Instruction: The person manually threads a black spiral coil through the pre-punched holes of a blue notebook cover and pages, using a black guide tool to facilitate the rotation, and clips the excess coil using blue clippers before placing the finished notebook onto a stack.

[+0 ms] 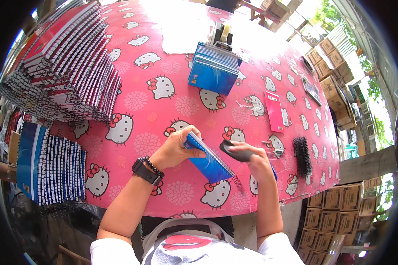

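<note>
My left hand (183,148) is closed on a blue spiral notebook (212,167), thumb on the cover, tilted over the table. A wire coil (237,182) sticks out past the notebook's lower right end. Just to the right, my right hand (257,162) is closed around a dark, rounded tool (238,153), slightly blurred, its exact kind unclear. The tool's tip is near the notebook's bound edge, seemingly apart from it. A thin blue piece shows beside the right wrist; what it belongs to is hidden.
A tall pile of red spiral notebooks (75,62) stands at left, with blue notebooks (53,163) nearer. More blue notebooks (214,73) stand ahead, before a tape dispenser (223,35). A pink strip (274,111) and black coils (302,157) lie at right. Cartons (331,212) are stacked beyond the table.
</note>
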`<state>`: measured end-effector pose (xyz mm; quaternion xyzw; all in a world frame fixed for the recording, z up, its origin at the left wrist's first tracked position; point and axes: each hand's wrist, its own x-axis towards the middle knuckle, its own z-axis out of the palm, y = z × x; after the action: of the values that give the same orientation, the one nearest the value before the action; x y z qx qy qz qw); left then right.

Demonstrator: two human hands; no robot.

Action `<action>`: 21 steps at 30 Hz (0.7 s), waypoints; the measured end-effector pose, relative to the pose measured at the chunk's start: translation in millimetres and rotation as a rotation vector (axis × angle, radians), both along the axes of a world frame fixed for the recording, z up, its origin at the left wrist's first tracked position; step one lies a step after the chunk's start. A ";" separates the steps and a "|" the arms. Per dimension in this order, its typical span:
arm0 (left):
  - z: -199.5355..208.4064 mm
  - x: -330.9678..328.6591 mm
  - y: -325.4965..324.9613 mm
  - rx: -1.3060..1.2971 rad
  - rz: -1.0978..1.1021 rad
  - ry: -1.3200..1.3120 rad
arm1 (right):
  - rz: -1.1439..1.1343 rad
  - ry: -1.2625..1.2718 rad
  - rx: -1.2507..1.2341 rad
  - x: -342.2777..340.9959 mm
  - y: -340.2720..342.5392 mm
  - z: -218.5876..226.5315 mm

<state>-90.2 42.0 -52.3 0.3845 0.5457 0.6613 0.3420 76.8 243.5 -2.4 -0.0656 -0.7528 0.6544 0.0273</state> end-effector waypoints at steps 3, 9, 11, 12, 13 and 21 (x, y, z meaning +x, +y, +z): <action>0.6 -3.0 0.8 -0.012 -0.048 -0.029 | 0.118 0.056 -0.090 5.4 -3.9 1.4; -2.9 -5.9 -2.5 0.024 -0.088 -0.100 | 0.149 0.114 -0.245 -6.2 -12.6 8.9; -5.0 -8.8 -3.7 0.006 -0.092 -0.045 | -0.016 -0.034 0.177 -16.4 -13.5 9.7; -4.1 -10.3 -3.0 0.004 -0.096 -0.015 | -0.103 -0.106 0.394 -19.8 -12.9 11.9; -2.3 -10.3 -2.3 0.002 -0.096 0.005 | -0.082 -0.022 0.289 -16.3 -10.2 12.3; -7.5 -6.9 -2.7 -0.009 -0.098 0.065 | 0.062 0.173 -0.055 -22.9 -10.7 8.9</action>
<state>-97.1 39.3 -59.8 0.4305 0.5399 0.6287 0.3577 54.0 232.9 6.4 0.0138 -0.7310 0.6786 0.0702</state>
